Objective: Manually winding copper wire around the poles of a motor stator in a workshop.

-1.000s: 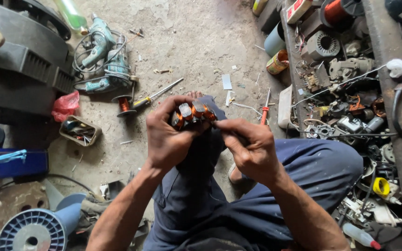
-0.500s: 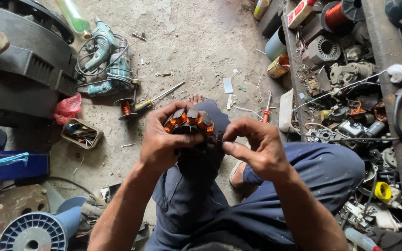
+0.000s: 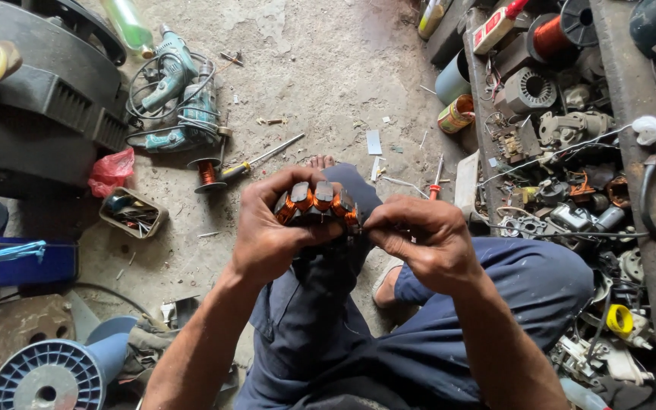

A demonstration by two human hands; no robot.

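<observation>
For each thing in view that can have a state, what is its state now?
Left hand: closed around the motor stator.
Right hand: fingers pinched at the stator's right edge.
Motor stator: held above the knee, copper coils showing.
Screwdriver: lying on the floor.
Power drills: lying down, cords tangled.
Small tin: open.

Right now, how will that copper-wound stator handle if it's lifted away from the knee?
The stator is probably heavy for its size: metal core, dense copper coils. Likely rigid, though the thin windings could scratch. Its round body might roll on the floor.

Red-white carton (image 3: 497, 28) – top shelf
</observation>
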